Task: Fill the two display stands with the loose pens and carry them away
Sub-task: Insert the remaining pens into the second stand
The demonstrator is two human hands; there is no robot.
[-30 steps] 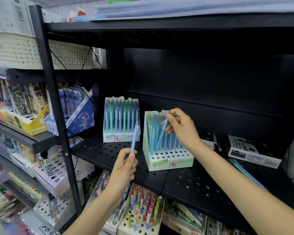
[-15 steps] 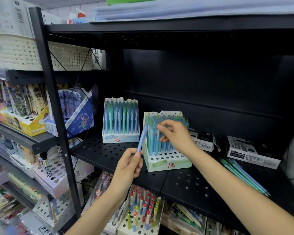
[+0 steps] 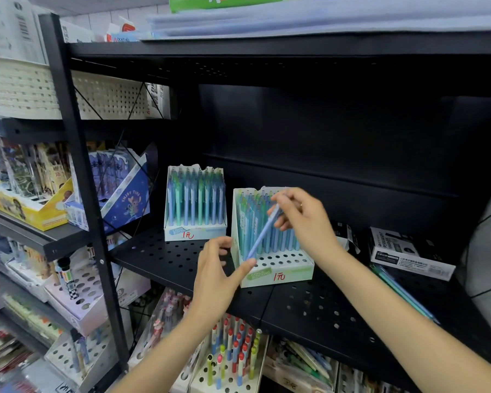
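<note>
Two white pen stands sit on the black perforated shelf (image 3: 165, 256). The left stand (image 3: 194, 233) looks full of blue and green pens. The right stand (image 3: 278, 276) holds pens in its back rows, and its front holes are bare. My right hand (image 3: 304, 219) pinches the upper end of a light blue pen (image 3: 262, 232), which slants down over the right stand. My left hand (image 3: 219, 276) is just left of that stand with fingers loosely spread, its thumb tip at the pen's lower end. Several loose pens (image 3: 403, 296) lie on the shelf at the right.
A black-and-white marker box (image 3: 408, 258) and a smaller box (image 3: 349, 236) stand behind the loose pens. A black rack upright (image 3: 80, 177) rises at the left, with a blue display box (image 3: 122, 194) beyond it. More pen stands (image 3: 230, 361) fill the shelf below.
The light blue pen went from my left hand to my right. The right hand left the pens in the stand and took its top end, while my left fingers opened.
</note>
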